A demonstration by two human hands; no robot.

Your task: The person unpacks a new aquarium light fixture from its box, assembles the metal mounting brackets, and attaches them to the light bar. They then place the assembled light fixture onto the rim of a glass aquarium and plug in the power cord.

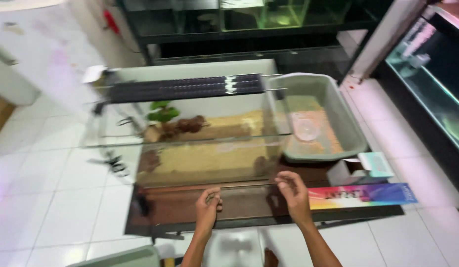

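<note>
My low dark brown table (239,210) stands on the white tiled floor (51,188). On it sits the glass tank (190,143) with its sandy bottom, and just beside that, to the right, the grey-green plastic tub (350,126). Nearer me lie a long rainbow-coloured box (360,195) and a small opened white carton (365,165).

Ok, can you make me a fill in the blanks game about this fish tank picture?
1. The glass tank has a floor of pale ____.
2. A small plant with ____ leaves grows near the driftwood.
3. A long black ____ lies across the tank's top.
4. The grey tub stands to the ____ of the tank.

Missing words: sand; green; light; right
</note>
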